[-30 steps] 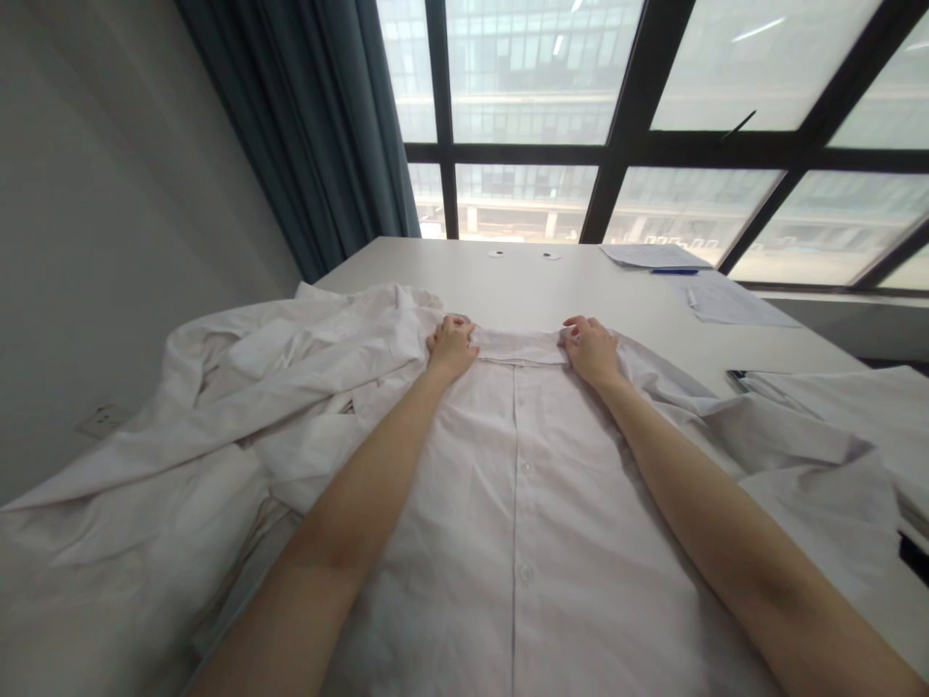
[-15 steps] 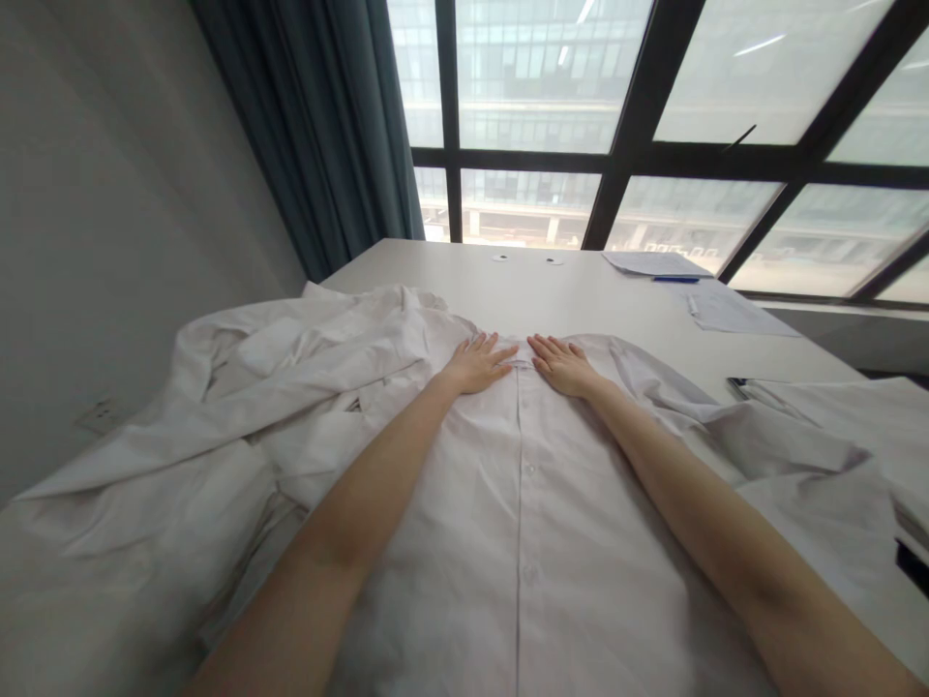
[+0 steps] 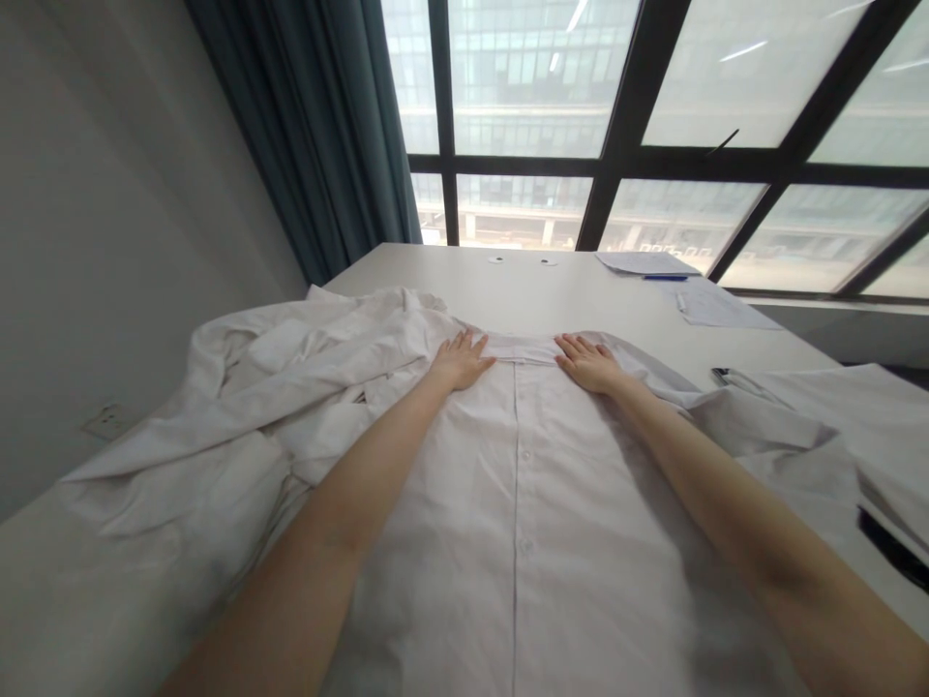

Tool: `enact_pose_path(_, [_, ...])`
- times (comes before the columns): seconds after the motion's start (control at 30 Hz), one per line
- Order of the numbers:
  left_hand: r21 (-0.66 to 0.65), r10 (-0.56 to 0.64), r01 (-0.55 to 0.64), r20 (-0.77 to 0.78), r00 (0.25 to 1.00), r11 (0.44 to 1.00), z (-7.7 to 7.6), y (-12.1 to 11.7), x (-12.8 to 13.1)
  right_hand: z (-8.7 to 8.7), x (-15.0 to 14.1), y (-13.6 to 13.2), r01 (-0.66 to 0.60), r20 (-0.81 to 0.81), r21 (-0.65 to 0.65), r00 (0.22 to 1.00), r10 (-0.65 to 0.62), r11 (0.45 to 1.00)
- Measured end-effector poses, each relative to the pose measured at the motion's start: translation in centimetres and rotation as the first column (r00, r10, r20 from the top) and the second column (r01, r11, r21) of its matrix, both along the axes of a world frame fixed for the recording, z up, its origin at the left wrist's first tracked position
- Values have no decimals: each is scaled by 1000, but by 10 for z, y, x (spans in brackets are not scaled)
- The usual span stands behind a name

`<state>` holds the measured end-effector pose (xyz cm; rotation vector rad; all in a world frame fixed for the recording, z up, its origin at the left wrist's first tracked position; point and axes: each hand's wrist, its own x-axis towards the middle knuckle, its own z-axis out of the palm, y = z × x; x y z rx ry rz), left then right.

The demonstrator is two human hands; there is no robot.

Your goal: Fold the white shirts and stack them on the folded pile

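Observation:
A white button-up shirt [image 3: 471,523] lies spread out with its button front facing up and its collar end away from me. My left hand [image 3: 460,362] rests flat on the shirt's far left part, beside the collar area, fingers stretched out. On the far right part, my right hand [image 3: 586,362] is also laid flat with fingers extended. Between the two hands a strip of the collar area shows. Each hand touches the cloth without gripping it.
More crumpled white cloth [image 3: 247,387] is heaped at the left. Folded white cloth [image 3: 871,407] lies at the right, near a black object [image 3: 892,548]. Paper sheets [image 3: 726,305] and a blue pen [image 3: 665,278] are on the white table [image 3: 435,266]. Windows and a dark curtain [image 3: 326,126] stand behind.
My hands have slid apart across the shirt, the left one leftward and the right one rightward. More of the collar area shows between them. The view has shifted slightly.

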<state>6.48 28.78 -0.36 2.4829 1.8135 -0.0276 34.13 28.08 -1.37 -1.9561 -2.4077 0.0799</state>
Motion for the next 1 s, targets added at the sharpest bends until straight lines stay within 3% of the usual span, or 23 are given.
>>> enact_pose_path(0.1, [95,56,-53,-25,998,994,3,-12,5,6,-10,-13,41,-4,86,999,-41,995])
enact_pose_path(0.2, [149,-2,9,-49,999,989,6,-23,7,13,-28,-32,41,-16,182,999,-39,982])
enact_pose_path(0.3, [136,-74,86,-91,993,987,12,-24,-6,21,-55,-58,-74,-26,201,996,81,977])
enact_pose_path(0.4, [112,-85,103,-152,985,988,22,-16,-31,25,-90,-91,-291,-38,154,953,300,944])
enact_pose_path(0.5, [59,-97,111,-197,975,992,30,-6,-57,25,-122,-129,-574,-168,74,799,578,815])
enact_pose_path(0.57, [5,-125,129,-206,971,992,32,0,-69,23,-135,-152,-672,-218,44,716,663,740])
enact_pose_path(0.7, [-88,-153,137,-199,968,987,31,11,-79,21,-139,-186,-755,-252,32,628,737,655])
enact_pose_path(0.8, [-130,-172,149,-189,967,980,30,16,-80,23,-134,-202,-829,-292,29,528,798,559])
enact_pose_path(0.9, [-117,-181,162,-178,967,980,27,16,-80,27,-131,-213,-876,-328,30,446,833,481])
enact_pose_path(1.0, [-61,-177,169,-179,968,984,23,10,-81,34,-130,-213,-892,-400,16,409,820,453])
